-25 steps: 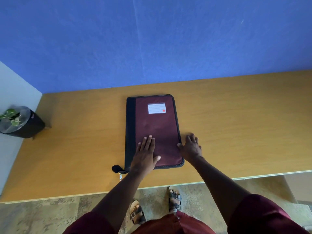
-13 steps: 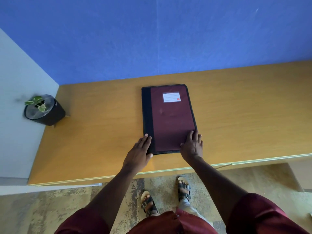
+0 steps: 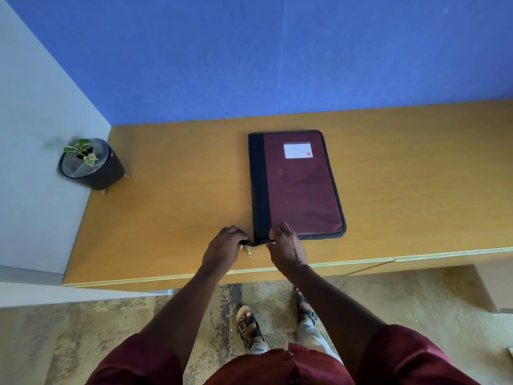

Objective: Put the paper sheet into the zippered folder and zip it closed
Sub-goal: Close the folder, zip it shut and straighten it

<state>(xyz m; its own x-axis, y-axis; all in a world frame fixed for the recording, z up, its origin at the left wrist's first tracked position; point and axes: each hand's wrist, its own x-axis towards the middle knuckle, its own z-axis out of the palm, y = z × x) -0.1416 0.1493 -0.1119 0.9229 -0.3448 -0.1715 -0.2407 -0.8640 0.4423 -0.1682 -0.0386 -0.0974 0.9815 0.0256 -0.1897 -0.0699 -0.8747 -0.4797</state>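
A maroon zippered folder point(image 3: 301, 187) with a black spine strip and a white label lies flat and closed on the wooden desk point(image 3: 177, 207). A black zipper tail point(image 3: 256, 242) sticks out from its near left corner, with a small metal pull point(image 3: 249, 251) hanging under it. My left hand point(image 3: 224, 245) pinches the left end of that tail. My right hand point(image 3: 286, 243) rests on the folder's near left corner and pinches the tail's right end. No paper sheet is visible.
A small potted plant point(image 3: 90, 163) in a dark pot stands at the desk's far left corner, beside a grey wall. A blue wall runs behind the desk. The desk's front edge point(image 3: 361, 262) is just below my hands; my sandalled feet stand on the floor.
Both hands left the folder's near corners and came together at its near left corner, now pinching the zipper tail. The view shifted, showing more of the left side.
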